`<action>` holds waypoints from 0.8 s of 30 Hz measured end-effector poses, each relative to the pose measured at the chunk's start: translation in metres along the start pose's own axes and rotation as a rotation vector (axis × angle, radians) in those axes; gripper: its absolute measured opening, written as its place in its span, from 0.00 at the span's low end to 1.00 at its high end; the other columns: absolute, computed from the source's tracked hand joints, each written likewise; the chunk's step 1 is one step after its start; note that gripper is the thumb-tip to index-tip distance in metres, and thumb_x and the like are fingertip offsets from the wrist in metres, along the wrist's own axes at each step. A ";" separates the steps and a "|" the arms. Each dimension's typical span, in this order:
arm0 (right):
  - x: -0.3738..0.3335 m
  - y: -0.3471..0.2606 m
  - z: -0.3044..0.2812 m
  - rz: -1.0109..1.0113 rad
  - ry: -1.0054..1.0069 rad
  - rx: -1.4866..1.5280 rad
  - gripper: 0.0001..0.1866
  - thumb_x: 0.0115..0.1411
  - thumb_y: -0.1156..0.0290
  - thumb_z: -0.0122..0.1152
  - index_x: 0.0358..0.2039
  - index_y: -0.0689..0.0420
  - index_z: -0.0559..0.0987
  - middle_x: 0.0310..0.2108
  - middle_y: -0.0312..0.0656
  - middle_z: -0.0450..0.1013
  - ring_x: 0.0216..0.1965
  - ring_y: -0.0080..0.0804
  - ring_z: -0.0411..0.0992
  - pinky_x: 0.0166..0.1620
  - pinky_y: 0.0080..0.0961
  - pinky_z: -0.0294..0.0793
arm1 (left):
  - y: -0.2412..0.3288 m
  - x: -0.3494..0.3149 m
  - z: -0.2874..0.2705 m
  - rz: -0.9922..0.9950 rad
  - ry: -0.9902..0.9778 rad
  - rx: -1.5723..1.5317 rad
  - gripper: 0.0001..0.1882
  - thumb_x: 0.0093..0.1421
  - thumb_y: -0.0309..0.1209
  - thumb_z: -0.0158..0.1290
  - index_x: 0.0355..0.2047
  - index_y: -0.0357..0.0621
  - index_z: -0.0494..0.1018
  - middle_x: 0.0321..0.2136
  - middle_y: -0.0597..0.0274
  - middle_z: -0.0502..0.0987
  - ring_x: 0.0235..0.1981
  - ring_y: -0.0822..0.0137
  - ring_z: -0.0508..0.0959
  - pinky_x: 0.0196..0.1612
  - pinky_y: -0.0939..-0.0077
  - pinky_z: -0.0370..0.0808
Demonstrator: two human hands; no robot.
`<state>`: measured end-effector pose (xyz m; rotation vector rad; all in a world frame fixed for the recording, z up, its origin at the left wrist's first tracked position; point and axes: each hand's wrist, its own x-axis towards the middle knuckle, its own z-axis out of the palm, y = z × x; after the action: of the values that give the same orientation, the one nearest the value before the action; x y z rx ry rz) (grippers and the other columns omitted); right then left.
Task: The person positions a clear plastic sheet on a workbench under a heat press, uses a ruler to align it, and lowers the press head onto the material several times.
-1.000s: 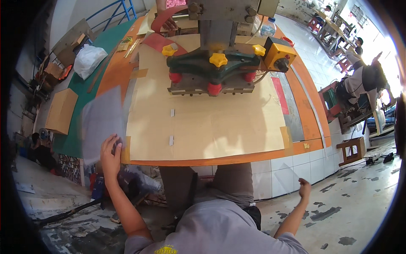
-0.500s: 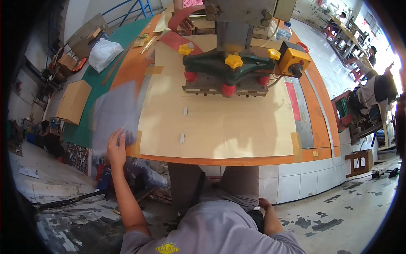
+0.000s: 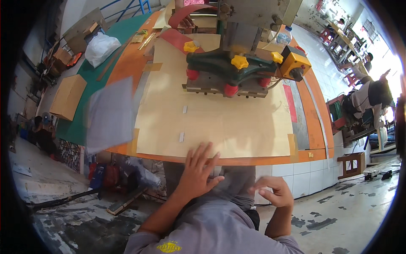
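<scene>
My left hand has its fingers spread, with the fingertips at the near edge of a cream sheet taped to the orange table. Nothing is in that hand. My right hand is raised in front of my body, below the table edge, fingers loosely bent and apart, holding nothing I can see. Two small white strips lie on the cream sheet, one nearer me than the other. At the left, a greyish translucent sheet rests across the table's side, blurred at its edges.
Over the far part of the table stands a press head with yellow knobs and red feet, a yellow control box beside it. A co-worker's hand is at the far end by a red strip. A cardboard box sits left.
My left hand has let go of the translucent sheet and moved right to the near edge of the cream sheet. My right hand has come up from beside my body.
</scene>
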<state>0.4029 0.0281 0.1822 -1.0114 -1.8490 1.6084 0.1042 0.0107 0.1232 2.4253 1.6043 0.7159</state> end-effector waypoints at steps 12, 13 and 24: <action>0.077 0.035 -0.001 -0.081 0.304 -1.059 0.31 0.68 0.57 0.59 0.68 0.57 0.69 0.72 0.46 0.62 0.75 0.46 0.55 0.74 0.50 0.51 | -0.015 0.025 0.014 0.034 0.043 -0.203 0.34 0.66 0.48 0.56 0.66 0.41 0.68 0.70 0.45 0.62 0.71 0.43 0.61 0.72 0.45 0.58; 0.082 0.036 -0.004 -0.083 0.301 -1.060 0.31 0.69 0.57 0.57 0.68 0.57 0.69 0.72 0.46 0.62 0.75 0.46 0.54 0.74 0.50 0.51 | -0.021 0.021 0.010 0.017 0.042 -0.128 0.32 0.66 0.47 0.56 0.65 0.40 0.69 0.69 0.45 0.63 0.71 0.44 0.62 0.72 0.44 0.58; 0.124 0.031 -0.011 -0.111 0.239 -1.075 0.28 0.71 0.59 0.52 0.68 0.57 0.69 0.73 0.44 0.60 0.75 0.44 0.53 0.76 0.49 0.47 | -0.047 -0.001 0.003 -0.026 0.044 0.014 0.30 0.68 0.47 0.53 0.63 0.41 0.72 0.70 0.51 0.65 0.72 0.51 0.63 0.74 0.44 0.53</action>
<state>0.3425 0.1330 0.1409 -1.3691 -2.5287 0.2932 0.0661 0.0301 0.1032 2.4104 1.6592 0.7609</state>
